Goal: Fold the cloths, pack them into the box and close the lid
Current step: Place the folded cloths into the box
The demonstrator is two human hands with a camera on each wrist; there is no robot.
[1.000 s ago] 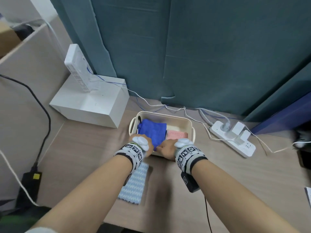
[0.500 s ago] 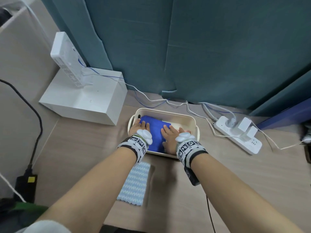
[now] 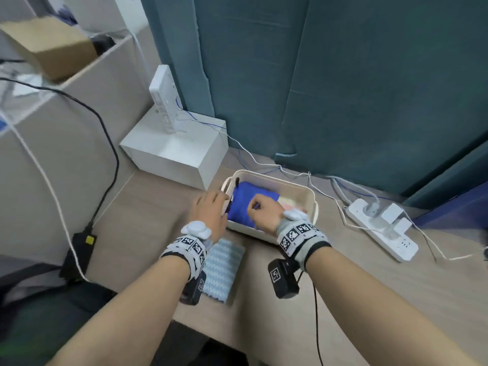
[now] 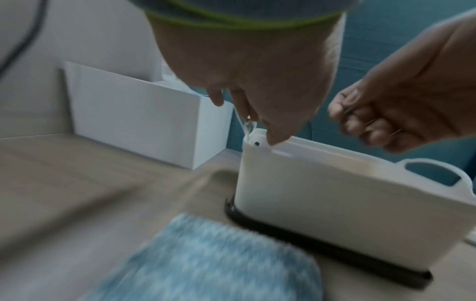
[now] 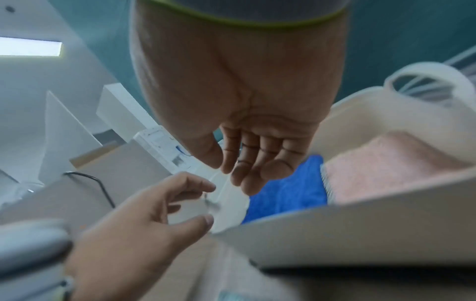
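The cream box (image 3: 311,204) stands on the desk with a folded blue cloth (image 3: 241,199) on its left side and a pink cloth (image 3: 294,206) on its right. My left hand (image 3: 224,204) is at the box's left handle (image 5: 229,205), thumb and fingers pinching it. My right hand (image 3: 254,207) hovers over the blue cloth (image 5: 283,195) with curled fingers and holds nothing. A folded light-blue zigzag cloth (image 3: 221,270) lies on the desk in front of the box. In the left wrist view a black flat piece (image 4: 322,250) lies under the box (image 4: 335,203).
A white block (image 3: 174,151) with a router stands behind the box on the left. A power strip (image 3: 380,228) with cables lies to the right. A black adapter (image 3: 79,257) hangs off the desk's left side. A teal curtain (image 3: 343,88) closes the back.
Half a second ago both hands lay flat on the blue cloth. Now the left hand has moved out to the left handle and the right hand has risen and curled.
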